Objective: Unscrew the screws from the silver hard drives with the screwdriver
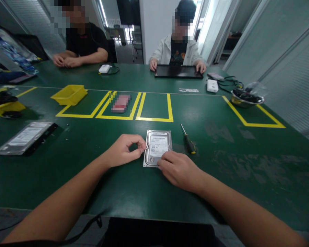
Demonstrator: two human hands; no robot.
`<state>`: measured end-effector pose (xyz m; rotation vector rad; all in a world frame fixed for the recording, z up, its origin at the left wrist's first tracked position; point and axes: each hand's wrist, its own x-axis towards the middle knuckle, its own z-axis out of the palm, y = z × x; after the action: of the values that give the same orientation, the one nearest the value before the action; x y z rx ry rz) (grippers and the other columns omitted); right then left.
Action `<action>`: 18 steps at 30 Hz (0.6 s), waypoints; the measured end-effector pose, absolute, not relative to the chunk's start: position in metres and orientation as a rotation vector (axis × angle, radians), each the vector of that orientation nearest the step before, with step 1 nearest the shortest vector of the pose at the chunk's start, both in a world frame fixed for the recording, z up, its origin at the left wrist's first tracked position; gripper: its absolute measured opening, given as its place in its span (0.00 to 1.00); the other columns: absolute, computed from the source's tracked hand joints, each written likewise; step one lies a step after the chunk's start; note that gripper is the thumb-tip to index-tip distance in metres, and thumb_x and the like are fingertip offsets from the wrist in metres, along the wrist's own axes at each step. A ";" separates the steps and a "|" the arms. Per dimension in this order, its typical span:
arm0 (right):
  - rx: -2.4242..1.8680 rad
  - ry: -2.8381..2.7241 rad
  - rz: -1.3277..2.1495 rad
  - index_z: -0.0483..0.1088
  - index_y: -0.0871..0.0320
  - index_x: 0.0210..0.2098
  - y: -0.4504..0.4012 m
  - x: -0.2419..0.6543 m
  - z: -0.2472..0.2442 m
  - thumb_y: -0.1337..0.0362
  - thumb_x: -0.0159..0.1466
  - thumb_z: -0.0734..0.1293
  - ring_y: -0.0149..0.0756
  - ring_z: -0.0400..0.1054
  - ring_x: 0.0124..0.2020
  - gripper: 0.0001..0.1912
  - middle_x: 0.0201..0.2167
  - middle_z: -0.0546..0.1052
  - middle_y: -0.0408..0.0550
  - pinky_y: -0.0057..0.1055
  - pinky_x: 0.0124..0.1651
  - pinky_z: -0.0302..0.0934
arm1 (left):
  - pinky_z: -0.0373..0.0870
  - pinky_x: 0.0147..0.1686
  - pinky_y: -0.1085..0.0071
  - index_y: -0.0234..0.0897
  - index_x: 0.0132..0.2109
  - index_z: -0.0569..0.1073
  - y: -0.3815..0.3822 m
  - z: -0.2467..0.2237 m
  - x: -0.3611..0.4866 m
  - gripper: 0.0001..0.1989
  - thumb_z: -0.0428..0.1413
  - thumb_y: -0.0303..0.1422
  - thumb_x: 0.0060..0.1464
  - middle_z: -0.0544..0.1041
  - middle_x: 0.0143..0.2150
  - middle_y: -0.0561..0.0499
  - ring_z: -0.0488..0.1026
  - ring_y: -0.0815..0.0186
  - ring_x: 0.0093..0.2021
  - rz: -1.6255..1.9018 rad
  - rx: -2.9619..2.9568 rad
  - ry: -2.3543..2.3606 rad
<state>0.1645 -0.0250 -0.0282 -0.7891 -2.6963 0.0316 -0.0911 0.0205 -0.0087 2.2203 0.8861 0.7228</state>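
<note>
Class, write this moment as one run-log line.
left hand: at hard drive edge | right hand: on drive | screwdriver: on table, right of drive

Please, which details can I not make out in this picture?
All in the head view:
- Lower right corner of the hard drive: hidden by the right hand.
- Small print on its label: blurred.
- Pink item: pixelated.
- Far-left yellow bin: cut off by the left edge.
- Anything between the left hand's fingertips: too small.

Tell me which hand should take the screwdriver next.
Right, I'd say. The screwdriver lies to the right of the drive, its handle near the right hand. The left hand is at the drive's far side and would likely have to cross over it.
</note>
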 end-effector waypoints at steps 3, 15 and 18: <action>-0.789 -2.694 0.031 0.72 0.60 0.38 -0.025 0.164 -0.028 0.68 0.69 0.58 0.35 0.63 0.33 0.11 0.33 0.72 0.50 0.32 0.34 0.57 | 0.68 0.36 0.72 0.34 0.36 0.74 0.021 -0.007 -0.095 0.03 0.55 0.25 0.54 0.76 0.33 0.51 0.72 0.69 0.33 0.738 2.261 0.859; -0.771 -2.677 0.073 0.73 0.61 0.38 -0.024 0.166 -0.028 0.67 0.69 0.58 0.35 0.63 0.32 0.12 0.33 0.72 0.50 0.32 0.34 0.58 | 0.69 0.38 0.72 0.35 0.39 0.75 0.018 -0.003 -0.100 0.05 0.54 0.30 0.60 0.77 0.36 0.49 0.74 0.68 0.36 0.637 2.258 0.846; -0.769 -2.670 0.087 0.73 0.61 0.38 -0.024 0.166 -0.028 0.68 0.69 0.58 0.34 0.63 0.32 0.12 0.33 0.72 0.50 0.31 0.35 0.58 | 0.69 0.41 0.72 0.35 0.41 0.75 0.017 -0.002 -0.097 0.07 0.53 0.30 0.62 0.77 0.39 0.48 0.74 0.68 0.39 0.567 2.281 0.809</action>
<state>0.1664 -0.0239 -0.0279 -0.7692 -2.6697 0.0875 -0.0973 0.0175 -0.0020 2.2813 0.8094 0.5667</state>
